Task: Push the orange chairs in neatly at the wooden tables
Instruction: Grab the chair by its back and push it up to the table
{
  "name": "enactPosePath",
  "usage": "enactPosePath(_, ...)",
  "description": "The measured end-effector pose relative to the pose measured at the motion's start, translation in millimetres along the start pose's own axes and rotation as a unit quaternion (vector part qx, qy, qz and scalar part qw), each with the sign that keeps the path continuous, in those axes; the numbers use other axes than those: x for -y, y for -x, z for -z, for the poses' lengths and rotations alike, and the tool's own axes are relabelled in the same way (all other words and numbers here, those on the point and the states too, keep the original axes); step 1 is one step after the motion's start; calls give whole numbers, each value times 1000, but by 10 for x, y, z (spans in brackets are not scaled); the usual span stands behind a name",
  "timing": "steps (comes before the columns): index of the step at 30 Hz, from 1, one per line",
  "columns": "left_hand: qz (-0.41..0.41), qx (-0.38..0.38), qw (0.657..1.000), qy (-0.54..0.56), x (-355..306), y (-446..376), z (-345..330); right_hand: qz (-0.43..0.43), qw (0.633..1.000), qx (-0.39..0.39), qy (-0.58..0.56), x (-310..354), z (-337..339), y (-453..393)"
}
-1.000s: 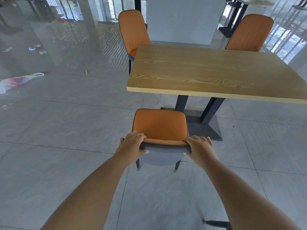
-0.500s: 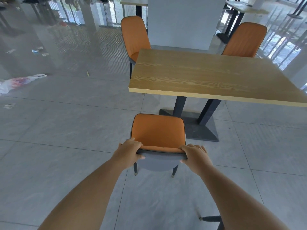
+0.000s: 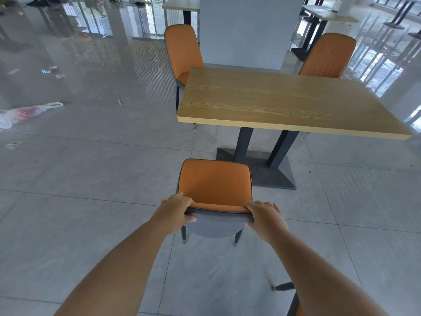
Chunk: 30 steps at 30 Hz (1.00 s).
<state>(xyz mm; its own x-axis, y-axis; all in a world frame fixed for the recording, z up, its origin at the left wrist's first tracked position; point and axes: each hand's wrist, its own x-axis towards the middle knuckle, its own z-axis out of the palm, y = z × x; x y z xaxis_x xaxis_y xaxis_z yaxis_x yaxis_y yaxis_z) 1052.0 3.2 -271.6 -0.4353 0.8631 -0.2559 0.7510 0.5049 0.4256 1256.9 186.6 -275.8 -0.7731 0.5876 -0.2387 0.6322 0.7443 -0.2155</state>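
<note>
An orange chair (image 3: pixel 215 181) with a grey back stands on the floor in front of me, apart from the near edge of the wooden table (image 3: pixel 273 103). My left hand (image 3: pixel 175 210) grips the left end of its backrest top. My right hand (image 3: pixel 265 214) grips the right end. Two more orange chairs stand at the table's far side, one at the left (image 3: pixel 182 51) and one at the right (image 3: pixel 328 55). The held chair's front legs are hidden under its seat.
The table's dark pedestal base (image 3: pixel 264 172) sits just beyond the held chair. Another chair's leg (image 3: pixel 284 287) pokes in at bottom right. A white pillar (image 3: pixel 248 30) rises behind the table. A plastic bag (image 3: pixel 22 112) and litter lie on the tiled floor at left.
The chair and both hands have drawn back from the table; the gap between the seat and the table edge has widened. The grip is unchanged.
</note>
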Motion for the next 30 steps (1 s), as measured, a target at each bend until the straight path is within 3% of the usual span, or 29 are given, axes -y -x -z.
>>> enactPosePath(30, -5, -10, 1000, -9, -20, 375, -239, -4, 1000, 5, -14, 36, -106, 481)
